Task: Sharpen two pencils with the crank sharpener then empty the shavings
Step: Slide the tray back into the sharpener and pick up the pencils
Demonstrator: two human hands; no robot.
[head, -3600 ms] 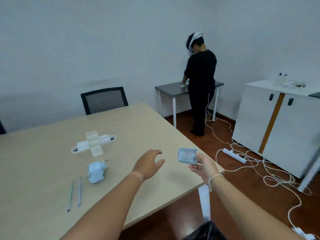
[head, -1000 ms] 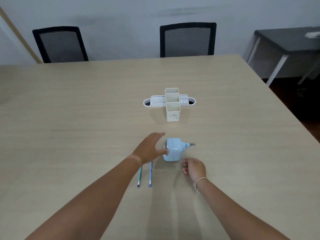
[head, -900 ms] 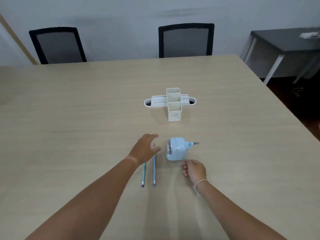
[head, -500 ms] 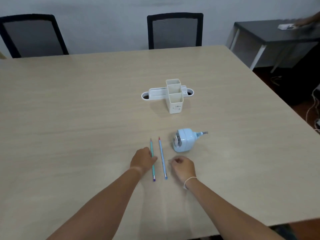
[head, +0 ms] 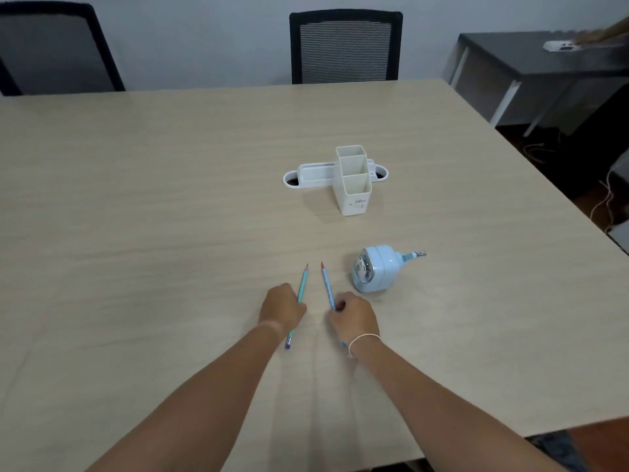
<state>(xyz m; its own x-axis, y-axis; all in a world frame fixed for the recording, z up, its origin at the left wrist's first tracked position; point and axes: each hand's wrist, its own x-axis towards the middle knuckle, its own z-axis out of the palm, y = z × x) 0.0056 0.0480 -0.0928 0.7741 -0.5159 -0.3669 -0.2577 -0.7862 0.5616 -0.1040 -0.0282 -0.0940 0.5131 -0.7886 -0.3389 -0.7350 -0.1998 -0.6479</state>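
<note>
Left hand [head: 282, 310] is curled shut on the green pencil [head: 302, 284], and right hand [head: 354, 316] is curled shut on the blue pencil [head: 327, 284]. Both pencils lie on the bench [head: 136, 233] side by side, close but not touching, with their sharp tips pointing away from the person. The back end of the green pencil sticks out under the left wrist.

The sharpener [head: 374, 269] is light blue and sits on the bench just to the right of the blue pencil. Its crank [head: 413, 256] points to the right. I cannot tell if there are shavings inside it.

Farther back stands a white holder [head: 354, 185] with tall open cups and a low tray across it. The cups look empty. Nothing lies between the pencils and the holder.

Two black chairs [head: 345, 46] stand behind the bench. A dark table [head: 544, 63] is off to the right, with a small white thing [head: 560, 46] on it.
</note>
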